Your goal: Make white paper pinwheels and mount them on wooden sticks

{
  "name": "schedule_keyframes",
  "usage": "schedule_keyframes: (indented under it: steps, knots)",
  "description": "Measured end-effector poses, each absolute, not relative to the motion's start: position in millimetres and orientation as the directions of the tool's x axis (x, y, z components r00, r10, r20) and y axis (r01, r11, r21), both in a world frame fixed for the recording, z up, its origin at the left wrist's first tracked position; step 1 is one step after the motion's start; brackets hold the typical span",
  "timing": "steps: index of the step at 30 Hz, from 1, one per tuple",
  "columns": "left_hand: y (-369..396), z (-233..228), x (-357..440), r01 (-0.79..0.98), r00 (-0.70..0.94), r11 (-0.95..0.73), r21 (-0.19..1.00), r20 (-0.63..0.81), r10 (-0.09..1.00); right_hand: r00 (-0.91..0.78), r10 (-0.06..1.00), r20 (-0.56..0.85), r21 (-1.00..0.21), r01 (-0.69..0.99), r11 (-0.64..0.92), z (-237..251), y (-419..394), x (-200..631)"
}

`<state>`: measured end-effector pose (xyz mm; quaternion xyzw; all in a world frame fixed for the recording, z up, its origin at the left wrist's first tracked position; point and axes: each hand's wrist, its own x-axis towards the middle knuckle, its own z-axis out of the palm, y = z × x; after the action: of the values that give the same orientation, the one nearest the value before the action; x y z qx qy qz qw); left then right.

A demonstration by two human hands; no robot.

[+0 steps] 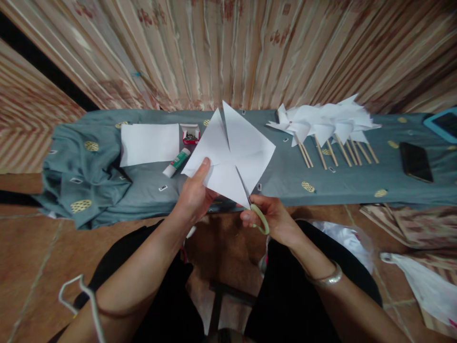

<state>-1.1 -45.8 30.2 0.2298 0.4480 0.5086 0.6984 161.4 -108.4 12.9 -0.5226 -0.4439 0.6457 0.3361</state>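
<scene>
A square sheet of white paper point(221, 166), turned corner-up, is held over the near edge of the cloth-covered bench. My left hand point(195, 193) pinches its lower left side, thumb on top and fingers underneath. One slit runs from the top corner toward the middle. In my right hand point(273, 216) is a pair of scissors point(264, 223) with pale green handles. Their blades sit in a second slit at the bottom corner, mostly hidden by the paper. Beyond the paper lie a glue stick point(177, 163) and an open red box of small metal pins point(190, 135).
A stack of white paper point(150, 143) lies at the left on the blue-grey cloth point(228, 202). Several paper pinwheels point(324, 121) on wooden sticks lie to the right. Farther right are a dark phone point(416, 162) and a blue-framed device point(441, 125). Pleated curtain point(228, 52) hangs behind.
</scene>
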Motion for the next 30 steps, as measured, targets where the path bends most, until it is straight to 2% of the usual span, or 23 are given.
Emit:
schedule_keyframes:
  steps: [12, 20, 24, 30]
  knots:
    - [-45.9, 28.5, -1.6, -0.526, 0.082, 0.368, 0.767, -0.385, 0.919, -0.196, 0.898, -0.395, -0.905, -0.088, -0.417, 8.3, -109.1, 157.3]
    - [-43.4, 25.0, -0.4, -0.542, 0.046, 0.353, 0.763, -0.393, 0.918, -0.211, 0.894, -0.394, -0.905, -0.078, -0.418, 7.7, -108.0, 157.5]
    - [-38.9, 23.5, 0.5, -0.564, -0.003, 0.32, 0.761, -0.39, 0.921, -0.296, 0.862, -0.412, -0.9, -0.019, -0.436, 11.2, -107.8, 160.5]
    - [-25.2, 25.9, -7.3, -0.653, -0.052, 0.201, 0.731, -0.308, 0.95, -0.401, 0.789, -0.465, -0.883, 0.151, -0.444, 15.3, -110.0, 177.8]
